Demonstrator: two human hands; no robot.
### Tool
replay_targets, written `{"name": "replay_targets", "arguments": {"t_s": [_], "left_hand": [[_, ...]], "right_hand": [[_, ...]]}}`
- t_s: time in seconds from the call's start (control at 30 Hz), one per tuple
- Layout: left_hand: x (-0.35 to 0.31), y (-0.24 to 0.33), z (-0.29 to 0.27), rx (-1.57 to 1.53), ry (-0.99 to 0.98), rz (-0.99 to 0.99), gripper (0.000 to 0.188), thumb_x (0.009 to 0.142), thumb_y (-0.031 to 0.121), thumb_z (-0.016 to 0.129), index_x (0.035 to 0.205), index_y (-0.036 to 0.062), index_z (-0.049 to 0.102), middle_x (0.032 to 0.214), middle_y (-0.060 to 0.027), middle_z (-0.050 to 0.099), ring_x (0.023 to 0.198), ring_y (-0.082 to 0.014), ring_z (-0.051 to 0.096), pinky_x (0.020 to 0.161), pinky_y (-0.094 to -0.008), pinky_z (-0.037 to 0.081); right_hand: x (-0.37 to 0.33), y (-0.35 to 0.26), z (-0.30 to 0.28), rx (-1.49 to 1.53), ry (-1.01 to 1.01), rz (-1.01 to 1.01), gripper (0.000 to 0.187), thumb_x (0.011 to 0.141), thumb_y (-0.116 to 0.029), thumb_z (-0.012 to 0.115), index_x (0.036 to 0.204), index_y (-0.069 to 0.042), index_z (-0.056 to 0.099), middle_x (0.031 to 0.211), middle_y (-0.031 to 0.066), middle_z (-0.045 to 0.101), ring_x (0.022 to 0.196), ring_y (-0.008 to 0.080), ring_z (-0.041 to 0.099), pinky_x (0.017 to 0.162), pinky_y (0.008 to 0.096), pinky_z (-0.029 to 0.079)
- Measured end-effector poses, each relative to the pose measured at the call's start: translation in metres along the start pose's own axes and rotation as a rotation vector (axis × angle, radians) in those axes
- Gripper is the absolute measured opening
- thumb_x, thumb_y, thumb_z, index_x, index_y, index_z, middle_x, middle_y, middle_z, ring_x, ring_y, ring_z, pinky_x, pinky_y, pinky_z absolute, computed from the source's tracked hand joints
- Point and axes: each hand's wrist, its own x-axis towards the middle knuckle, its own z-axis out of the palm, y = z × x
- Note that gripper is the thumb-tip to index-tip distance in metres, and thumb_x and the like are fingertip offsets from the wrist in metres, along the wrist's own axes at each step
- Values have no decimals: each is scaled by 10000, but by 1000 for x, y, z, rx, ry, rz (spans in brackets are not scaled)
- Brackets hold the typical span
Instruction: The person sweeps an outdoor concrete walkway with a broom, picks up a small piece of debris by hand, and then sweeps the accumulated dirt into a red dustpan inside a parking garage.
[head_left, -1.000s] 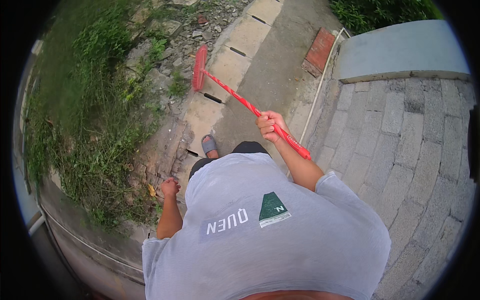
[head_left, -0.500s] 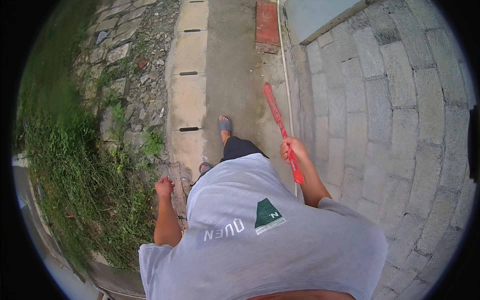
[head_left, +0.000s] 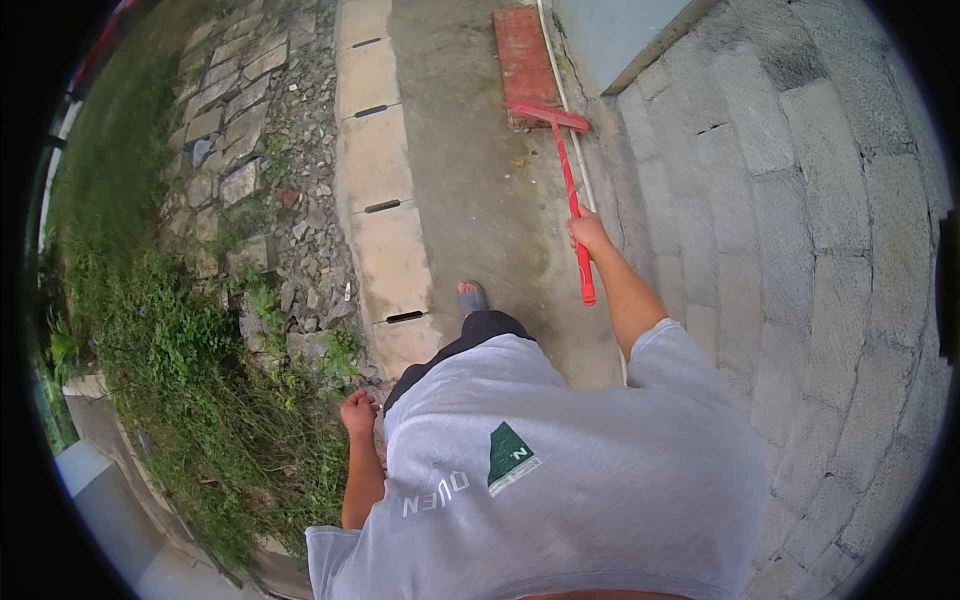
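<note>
My right hand (head_left: pixel 590 232) is wrapped round the handle of a red squeegee-like tool (head_left: pixel 571 185) with a crossbar head. It is held out ahead, with its head over the near end of a reddish slab and the handle's butt pointing back toward me. My left hand (head_left: pixel 360 411) hangs low beside my hip with curled fingers, close to the weeds. A tiny pale spot shows at its fingertips, too small to name.
A concrete path (head_left: pixel 450 130) runs ahead, with slotted drain covers (head_left: pixel 375 160) along its left. Rubble (head_left: pixel 300 200) and weeds (head_left: pixel 220 400) lie further left. The reddish slab (head_left: pixel 524 60) and a white pipe (head_left: pixel 577 150) lie by the block wall (head_left: pixel 770 220) on the right.
My right arm has reached forward, and the tool's crossbar head has turned into view. My left hand has swung back toward my body. One sandalled foot has dropped out of view.
</note>
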Motion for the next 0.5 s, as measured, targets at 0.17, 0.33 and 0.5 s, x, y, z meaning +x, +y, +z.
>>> {"name": "replay_targets", "arguments": {"t_s": [0.17,0.33,0.5], "left_hand": [[8,27,-7,-49,48,-6,187,851,30,467,1008,0,564,757,-80,627,521,-134,592,419,-238,429],[28,1,-1,75,-77,65,146,873,82,480,981,30,563,742,-67,623,511,-149,588,418,-252,432],[54,41,7,450,-216,51,146,891,144,467,983,75,556,749,-52,606,502,-165,569,420,-289,425]], "right_hand": [[-3,30,53,-54,-17,62,681,785,-18,519,1419,-105,288,584,7,429,407,126,408,379,273,371],[-85,-34,-12,-145,-228,176,682,737,1,519,1393,-104,365,550,16,456,408,120,437,398,277,391],[-85,-36,-5,-126,-74,34,698,750,-15,525,1410,-144,338,554,9,452,396,109,417,371,271,357]]}}
